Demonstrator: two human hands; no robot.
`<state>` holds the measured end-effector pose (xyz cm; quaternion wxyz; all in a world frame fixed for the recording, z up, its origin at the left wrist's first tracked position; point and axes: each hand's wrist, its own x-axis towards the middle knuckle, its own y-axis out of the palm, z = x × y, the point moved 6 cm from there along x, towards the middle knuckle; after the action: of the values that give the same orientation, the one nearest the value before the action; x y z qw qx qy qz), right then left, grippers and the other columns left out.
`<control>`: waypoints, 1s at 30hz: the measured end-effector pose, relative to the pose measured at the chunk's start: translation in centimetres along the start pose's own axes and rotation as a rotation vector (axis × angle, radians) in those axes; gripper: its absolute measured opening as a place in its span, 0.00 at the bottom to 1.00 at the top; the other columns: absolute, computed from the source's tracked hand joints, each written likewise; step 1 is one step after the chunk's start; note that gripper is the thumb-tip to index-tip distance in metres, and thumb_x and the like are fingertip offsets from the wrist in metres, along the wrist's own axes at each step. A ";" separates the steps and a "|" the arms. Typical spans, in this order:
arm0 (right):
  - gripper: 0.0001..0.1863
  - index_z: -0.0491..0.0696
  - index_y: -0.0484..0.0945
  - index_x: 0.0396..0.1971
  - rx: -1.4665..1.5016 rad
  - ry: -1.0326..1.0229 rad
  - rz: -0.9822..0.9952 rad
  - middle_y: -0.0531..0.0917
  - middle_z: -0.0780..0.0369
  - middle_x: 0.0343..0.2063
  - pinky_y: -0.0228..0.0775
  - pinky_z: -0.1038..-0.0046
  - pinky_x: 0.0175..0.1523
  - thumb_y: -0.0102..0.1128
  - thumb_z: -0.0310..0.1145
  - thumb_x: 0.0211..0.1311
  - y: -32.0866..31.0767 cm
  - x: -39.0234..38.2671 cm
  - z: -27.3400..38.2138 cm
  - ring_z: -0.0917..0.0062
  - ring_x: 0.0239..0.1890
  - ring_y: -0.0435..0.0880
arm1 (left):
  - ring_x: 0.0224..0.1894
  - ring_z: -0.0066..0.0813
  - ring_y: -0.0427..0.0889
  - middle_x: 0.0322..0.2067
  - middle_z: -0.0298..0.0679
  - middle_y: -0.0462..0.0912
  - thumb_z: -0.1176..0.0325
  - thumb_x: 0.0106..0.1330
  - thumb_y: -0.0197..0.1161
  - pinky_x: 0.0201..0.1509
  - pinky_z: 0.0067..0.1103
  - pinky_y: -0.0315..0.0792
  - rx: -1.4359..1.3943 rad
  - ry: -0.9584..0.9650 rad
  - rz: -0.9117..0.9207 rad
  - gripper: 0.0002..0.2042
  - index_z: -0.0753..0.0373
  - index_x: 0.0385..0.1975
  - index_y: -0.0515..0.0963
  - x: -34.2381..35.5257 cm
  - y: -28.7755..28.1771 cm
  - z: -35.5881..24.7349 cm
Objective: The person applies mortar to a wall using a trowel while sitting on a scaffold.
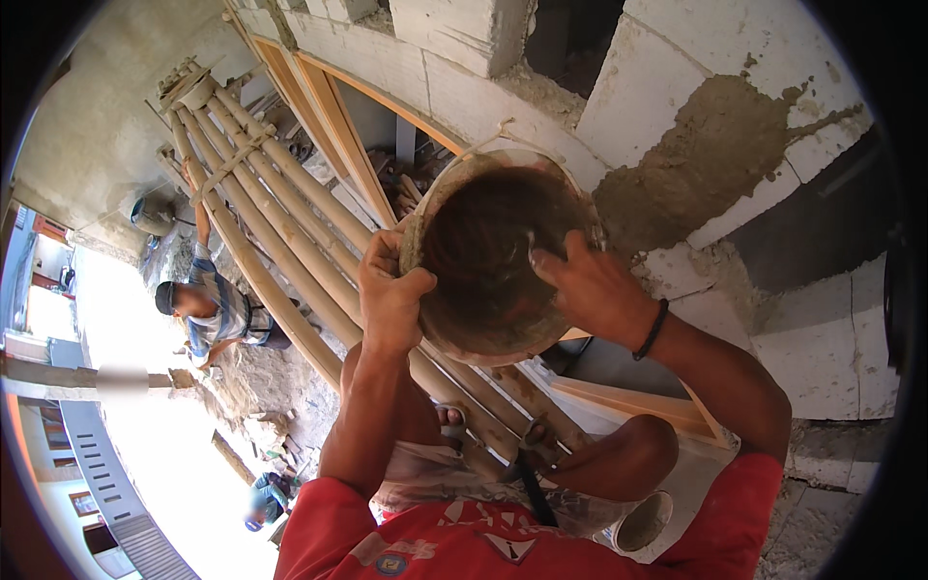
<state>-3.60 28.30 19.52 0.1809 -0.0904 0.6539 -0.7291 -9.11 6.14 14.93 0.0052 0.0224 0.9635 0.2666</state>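
- Over the person's bent knees, the left hand [394,295] is closed on the near-left rim of a round bucket [493,338], fingers bent over the edge and thumb pressed toward the opening.
- Across from it, the right hand [604,295] reaches over the bucket's right rim, its fingers partly bent and spread inside the opening; whether they pinch anything cannot be told. A dark band [651,331] circles that wrist.
- The bucket sits between both hands, tilted so its dark, dirty inside faces the person.
- Below are a red shirt [319,532] and, beside one knee, a small pail [646,522].
- To the right of the bucket, wet grey mortar [715,155] is smeared over a pale block wall [812,353].
- Beneath the bucket, long bamboo poles [280,295] stretch away to the upper left.
- Farther off, beside the poles, a co-worker in a dark cap [232,309] raises one arm toward them.
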 end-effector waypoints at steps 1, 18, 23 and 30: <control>0.20 0.41 0.75 0.50 -0.090 -0.063 0.009 0.76 0.43 0.42 0.78 0.57 0.42 0.56 0.27 0.55 1.1 -0.8 0.6 0.56 0.32 0.84 | 0.37 0.20 0.76 0.36 0.34 0.80 0.88 0.45 0.55 0.43 0.16 0.69 -0.018 -0.019 -0.004 0.15 0.64 0.33 0.70 0.1 -0.1 0.1; 0.21 0.44 0.76 0.52 -0.346 -0.250 0.173 0.79 0.53 0.32 0.79 0.66 0.33 0.56 0.28 0.56 4.4 -2.4 2.0 0.64 0.31 0.85 | 0.45 0.20 0.74 0.51 0.41 0.79 0.86 0.47 0.56 0.50 0.16 0.67 0.283 0.075 0.054 0.13 0.67 0.33 0.69 0.5 -0.3 1.5; 0.19 0.43 0.77 0.50 -0.300 -0.083 -0.037 0.81 0.53 0.31 0.79 0.66 0.29 0.57 0.29 0.56 -0.8 -0.1 0.2 0.63 0.30 0.86 | 0.49 0.22 0.73 0.52 0.42 0.78 0.86 0.47 0.56 0.53 0.18 0.66 0.278 0.061 0.068 0.13 0.66 0.33 0.67 0.3 0.3 0.6; 0.20 0.43 0.75 0.51 -0.265 -0.151 0.134 0.80 0.52 0.32 0.79 0.66 0.29 0.56 0.28 0.57 4.1 -1.0 -0.3 0.62 0.27 0.86 | 0.48 0.22 0.73 0.52 0.41 0.78 0.86 0.47 0.56 0.53 0.18 0.66 0.333 0.111 0.053 0.13 0.67 0.32 0.67 0.5 -0.1 1.0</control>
<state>-2.19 28.60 15.56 0.2643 -0.1238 0.7336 -0.6138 -9.56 6.61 14.05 -0.0588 0.0334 0.9922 0.1044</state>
